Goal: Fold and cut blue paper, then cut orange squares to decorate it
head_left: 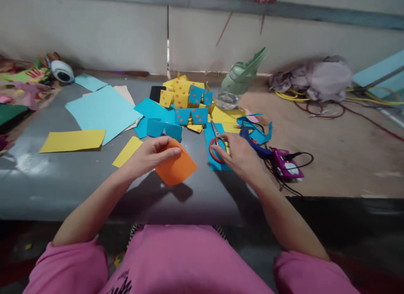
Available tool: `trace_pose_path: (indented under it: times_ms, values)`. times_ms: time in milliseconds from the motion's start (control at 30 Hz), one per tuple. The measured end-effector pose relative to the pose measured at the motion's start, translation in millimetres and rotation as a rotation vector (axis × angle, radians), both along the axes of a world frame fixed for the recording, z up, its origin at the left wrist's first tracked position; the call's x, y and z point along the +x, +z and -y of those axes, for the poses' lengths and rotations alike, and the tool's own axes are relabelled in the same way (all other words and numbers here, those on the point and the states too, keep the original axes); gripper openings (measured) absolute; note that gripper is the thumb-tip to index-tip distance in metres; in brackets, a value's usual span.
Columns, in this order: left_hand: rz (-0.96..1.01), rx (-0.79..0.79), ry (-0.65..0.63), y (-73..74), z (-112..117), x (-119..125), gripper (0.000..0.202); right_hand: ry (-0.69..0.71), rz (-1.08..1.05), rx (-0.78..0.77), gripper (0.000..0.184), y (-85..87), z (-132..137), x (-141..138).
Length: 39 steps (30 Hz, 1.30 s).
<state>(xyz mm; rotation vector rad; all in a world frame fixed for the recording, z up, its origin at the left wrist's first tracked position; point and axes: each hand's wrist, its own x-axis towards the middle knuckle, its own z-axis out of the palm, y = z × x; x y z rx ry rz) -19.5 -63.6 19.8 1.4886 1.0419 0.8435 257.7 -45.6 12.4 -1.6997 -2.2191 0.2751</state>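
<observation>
My left hand (159,153) pinches a square of orange paper (176,165) between thumb and fingers, held just above the grey tabletop. My right hand (238,155) has its thumb and fingers closed at the red handles of a pair of scissors (214,148), whose blades point away from me. Beneath the scissors lies a strip of blue paper (219,165). Just beyond my hands sit folded blue paper pieces with orange dots (191,116), a plain folded blue piece (164,129) and a pile of dotted yellow paper pieces (181,101).
Light blue sheets (104,113) and yellow strips (72,141) lie at left. A blue glue gun (257,144) and a purple box with a cord (287,164) are right of my right hand. Behind stand a green plastic object (241,75) and a bundled grey cloth (325,79).
</observation>
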Motion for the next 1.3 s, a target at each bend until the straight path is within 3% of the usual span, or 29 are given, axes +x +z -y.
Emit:
trace_pose_path:
  times_ms: [67, 200, 300, 467, 667, 767, 967, 1100, 1300]
  values:
    - [0.081, -0.081, 0.015, -6.3, -13, -3, 0.039, -0.124, 0.245, -0.101, 0.04, -9.9, -20, 12]
    - [0.197, -0.065, 0.057, -20.4, -31, -10, 0.037, -0.159, 0.256, -0.254, 0.041, -18.9, -36, 25]
    - [0.304, -0.057, 0.076, -27.3, -37, -13, 0.032, -0.183, 0.026, -0.382, 0.045, -12.7, -30, 36]
    - [0.443, -0.076, 0.112, -29.2, -40, -15, 0.034, -0.144, -0.731, -0.744, 0.063, 0.5, 4, 51]
    - [0.466, -0.153, 0.077, -27.4, -37, -21, 0.035, -0.011, -0.824, -1.003, 0.061, -7.4, 53, 34]
    - [0.444, -0.192, 0.033, -30.4, -34, -19, 0.033, 0.046, -0.905, -0.936, 0.055, -8.1, 55, 9]
    - [0.376, -0.173, -0.076, -36.8, -29, -10, 0.03, 0.078, -0.949, -0.579, 0.044, 0.2, 21, -49]
    - [0.287, -0.157, -0.072, -34.1, -28, -9, 0.031, 0.058, -0.886, -0.485, 0.04, -0.6, 10, -64]
    - [0.145, -0.174, 0.017, -26.9, -25, -7, 0.035, 0.039, -0.881, -0.463, 0.043, -6.0, 12, -72]
